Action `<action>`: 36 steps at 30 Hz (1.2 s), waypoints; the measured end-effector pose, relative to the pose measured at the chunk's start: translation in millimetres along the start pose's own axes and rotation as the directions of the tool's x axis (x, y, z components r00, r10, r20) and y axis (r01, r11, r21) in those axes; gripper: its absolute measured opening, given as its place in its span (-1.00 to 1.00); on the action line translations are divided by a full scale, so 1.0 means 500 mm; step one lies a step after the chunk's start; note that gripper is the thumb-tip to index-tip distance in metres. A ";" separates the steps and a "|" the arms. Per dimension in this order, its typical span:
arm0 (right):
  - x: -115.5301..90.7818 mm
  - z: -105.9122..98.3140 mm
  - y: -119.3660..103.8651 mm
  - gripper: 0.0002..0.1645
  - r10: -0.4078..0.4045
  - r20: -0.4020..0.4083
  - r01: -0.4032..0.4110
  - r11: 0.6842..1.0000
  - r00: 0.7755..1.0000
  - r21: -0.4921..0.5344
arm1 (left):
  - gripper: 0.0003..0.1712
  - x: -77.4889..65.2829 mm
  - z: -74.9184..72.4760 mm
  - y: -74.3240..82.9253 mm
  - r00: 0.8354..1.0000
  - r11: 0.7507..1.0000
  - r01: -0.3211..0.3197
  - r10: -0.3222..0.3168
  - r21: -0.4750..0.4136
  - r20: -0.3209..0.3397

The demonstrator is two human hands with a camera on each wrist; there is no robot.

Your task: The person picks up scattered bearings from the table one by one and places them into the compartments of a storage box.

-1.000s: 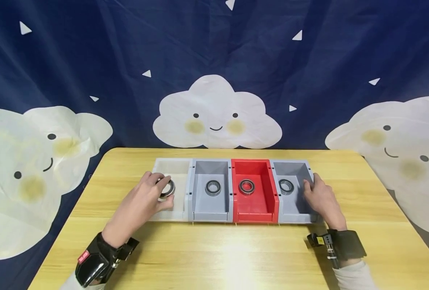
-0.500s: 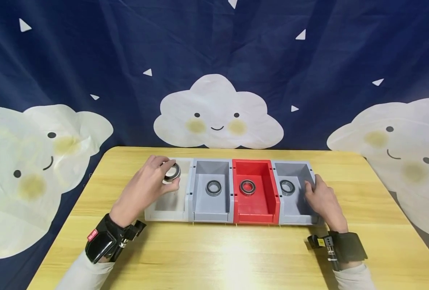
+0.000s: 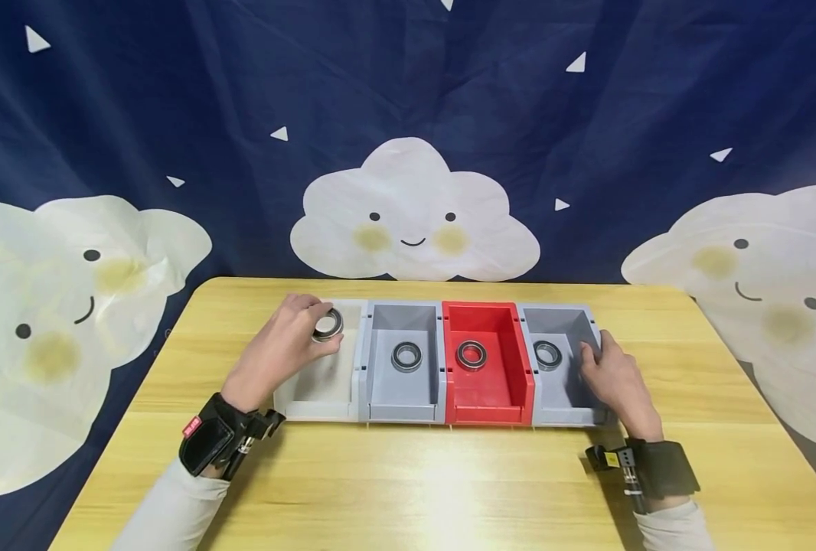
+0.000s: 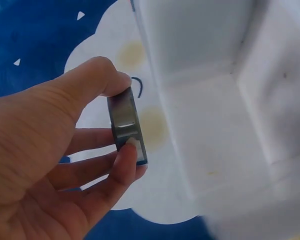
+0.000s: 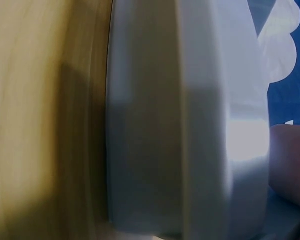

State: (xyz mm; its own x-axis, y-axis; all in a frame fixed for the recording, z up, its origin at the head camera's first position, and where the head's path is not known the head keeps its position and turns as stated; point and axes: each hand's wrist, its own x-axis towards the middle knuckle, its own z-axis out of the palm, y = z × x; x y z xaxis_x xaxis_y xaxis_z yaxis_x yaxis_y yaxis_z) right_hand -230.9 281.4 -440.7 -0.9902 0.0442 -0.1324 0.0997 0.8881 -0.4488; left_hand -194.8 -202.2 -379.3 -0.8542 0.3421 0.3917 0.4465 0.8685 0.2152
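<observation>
In the head view my left hand [image 3: 279,346] holds a ball bearing [image 3: 338,324] between thumb and fingers, raised above the white bin [image 3: 318,411]. The left wrist view shows this bearing [image 4: 124,122] edge-on, pinched apart from the bin's wall. At the far right, my right hand [image 3: 615,375] grips the side wall of the right grey bin [image 3: 568,415], thumb inside it. A bearing [image 3: 538,355] lies flat in that bin. Other bearings lie in the red bin [image 3: 488,414] and the left grey bin [image 3: 401,412]. The right wrist view shows mostly bin wall.
All the bins stand joined side by side in one row on a wooden table [image 3: 408,474]. Behind the table hangs a dark blue curtain [image 3: 243,92] printed with clouds. Each wrist bears a strapped-on camera.
My left hand has lifted the bearing from within the white bin, up and slightly right; over the last half second it barely moves. The right hand keeps its grip on the bin wall.
</observation>
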 end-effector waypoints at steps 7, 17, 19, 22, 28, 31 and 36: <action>-0.003 -0.002 -0.002 -0.36 -0.013 -0.011 0.013 1.000 1.000 0.002 | -0.72 0.009 0.029 -0.008 0.996 0.998 0.027 -0.021 -0.062 0.083; -0.006 -0.008 0.001 -0.36 -0.031 -0.009 0.031 0.999 0.999 0.010 | -0.67 0.016 0.055 -0.015 0.977 0.998 0.062 -0.054 -0.030 0.208; -0.006 -0.009 0.002 -0.37 -0.036 -0.013 0.036 0.999 0.999 0.009 | -0.69 0.016 0.058 -0.016 0.968 0.996 0.086 -0.075 -0.032 0.241; -0.005 -0.011 0.002 -0.35 -0.032 -0.005 0.032 0.999 0.999 0.007 | -0.70 0.015 0.061 -0.017 0.949 0.991 0.131 -0.115 -0.035 0.292; -0.001 -0.010 -0.004 -0.32 -0.039 0.017 0.039 0.999 0.999 0.004 | -0.71 0.006 0.069 -0.021 0.925 0.981 0.193 -0.171 -0.032 0.339; -0.002 -0.009 -0.004 -0.32 -0.042 0.017 0.042 0.999 0.999 -0.002 | -0.74 0.002 0.076 -0.020 0.912 0.977 0.208 -0.179 -0.040 0.370; -0.005 -0.006 -0.003 -0.29 -0.025 0.019 0.025 1.000 1.000 -0.002 | -0.74 -0.002 0.083 -0.017 0.904 0.977 0.212 -0.187 -0.024 0.384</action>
State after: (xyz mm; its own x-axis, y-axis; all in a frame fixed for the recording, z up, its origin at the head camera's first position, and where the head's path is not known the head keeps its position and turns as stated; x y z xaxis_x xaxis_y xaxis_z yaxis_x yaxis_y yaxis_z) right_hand -228.9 281.4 -437.2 -0.9903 0.0138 -0.1380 0.0751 0.8898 -0.4501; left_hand -209.0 -195.0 -418.8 -0.9583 0.2842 -0.0294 0.2611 0.9126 0.3146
